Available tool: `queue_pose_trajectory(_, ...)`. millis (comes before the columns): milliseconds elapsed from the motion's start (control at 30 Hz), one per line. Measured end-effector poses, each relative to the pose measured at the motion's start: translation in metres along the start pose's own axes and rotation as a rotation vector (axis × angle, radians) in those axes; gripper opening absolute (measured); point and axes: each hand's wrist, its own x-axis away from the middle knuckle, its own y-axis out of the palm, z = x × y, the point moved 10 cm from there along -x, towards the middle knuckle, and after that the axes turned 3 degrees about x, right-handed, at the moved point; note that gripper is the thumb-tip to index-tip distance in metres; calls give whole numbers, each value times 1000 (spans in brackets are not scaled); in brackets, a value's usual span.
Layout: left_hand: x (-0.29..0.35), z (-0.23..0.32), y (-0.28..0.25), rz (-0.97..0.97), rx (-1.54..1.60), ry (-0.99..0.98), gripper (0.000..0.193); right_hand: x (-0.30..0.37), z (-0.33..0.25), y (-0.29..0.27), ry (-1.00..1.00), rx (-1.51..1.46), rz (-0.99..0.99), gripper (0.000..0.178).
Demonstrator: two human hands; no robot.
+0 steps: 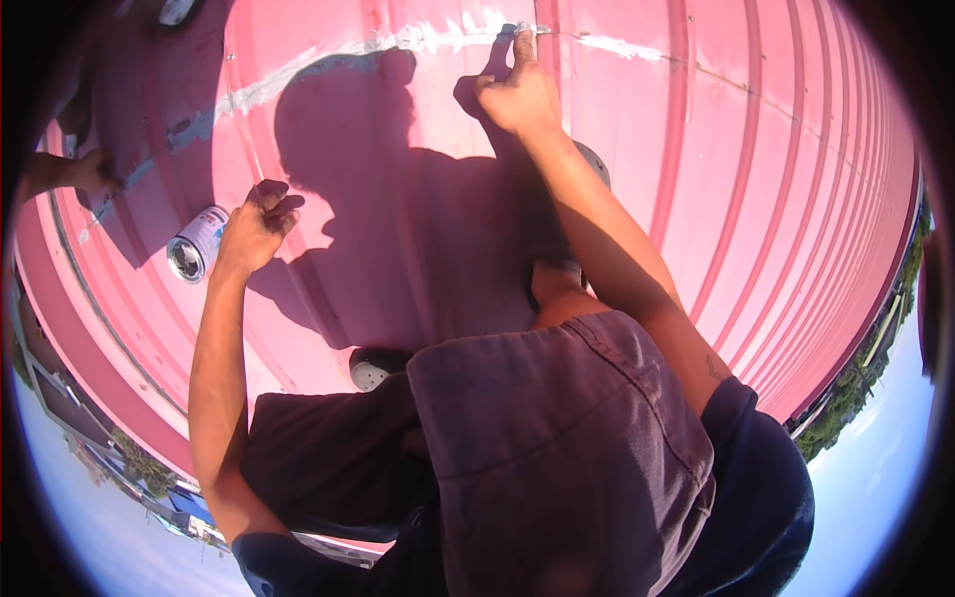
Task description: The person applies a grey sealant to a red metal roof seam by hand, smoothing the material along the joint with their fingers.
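My right hand [522, 95] reaches to the far side with one finger stretched out. Its tip presses on a pale grey-white smear of paste [428, 38] that runs along a seam in the pink ribbed metal sheeting [647, 129]. I see nothing held in that hand. My left hand [255, 229] hovers low over the sheeting, with loosely bent fingers that look dark at the tips and nothing visible in them. Right beside it is a labelled metal can [199, 244], tilted in view, with a dark and silvery end facing me.
Another person's hand [95, 171] rests near the seam at the far left. My shoe [376, 368] stands on the sheeting, and raised ribs cross it. At right the roof edge [875, 328] borders trees and sky. My shadow covers the middle.
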Motion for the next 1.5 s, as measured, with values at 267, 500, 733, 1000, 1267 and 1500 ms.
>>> queue_pose_trajectory(267,-6,-1,0,18,-11,44,43,-11,12,5,37,262,-44,94)
queue_pose_trajectory(500,-11,-9,-1,20,57,29,42,-8,9,6,14,230,-46,94)
queue_pose_trajectory(733,-7,7,-2,-29,-59,-40,42,-8,10,9,-1,241,-91,86)
queue_pose_trajectory(1000,-5,-7,-4,13,-60,-15,44,-48,51,-23,-81,-387,16,40)
queue_pose_trajectory(1267,2,2,-11,15,-83,-69,43,-85,27,-55,-578,394,156,53)
queue_pose_trajectory(1500,2,-12,-17,60,-136,-71,45,-95,27,-28,-660,375,-56,33)
